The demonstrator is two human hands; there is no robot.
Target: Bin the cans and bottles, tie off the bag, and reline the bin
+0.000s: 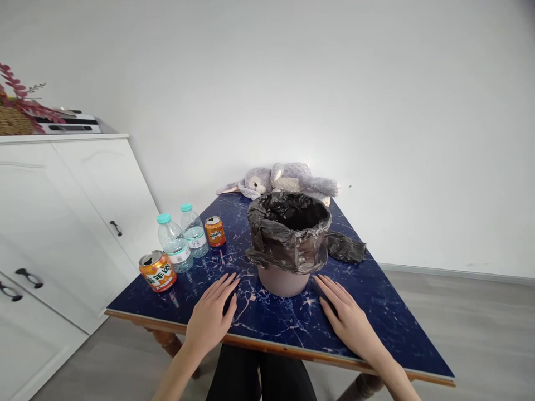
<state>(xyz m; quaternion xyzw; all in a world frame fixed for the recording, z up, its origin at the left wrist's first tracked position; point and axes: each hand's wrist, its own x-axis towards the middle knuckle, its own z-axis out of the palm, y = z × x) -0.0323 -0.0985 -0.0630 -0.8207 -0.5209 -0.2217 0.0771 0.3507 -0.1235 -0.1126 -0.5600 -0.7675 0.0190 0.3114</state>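
My left hand point(212, 313) lies flat on the blue marbled table point(276, 328) near its front edge, fingers stretched out and holding nothing. On the other side, my right hand point(345, 314) rests palm down with its fingers extended, also holding nothing. Between and just beyond them stands a trash can point(284, 280), upright, lined with a black plastic bag point(309, 248) folded over its rim. The can's inside is dark. To the left of my left hand are an orange soda can point(159, 273), a smaller-looking orange can point(215, 231) and two clear water bottles with teal caps, a nearer bottle point(175, 245) and a farther bottle point(194, 231).
A rolled black plastic bag point(346, 247) lies right of the trash can. At the table's far end a grey plush rabbit point(288, 179) lies against the white wall. A white cabinet point(75, 206) stands on the left, with a wicker basket point(15, 121) on top.
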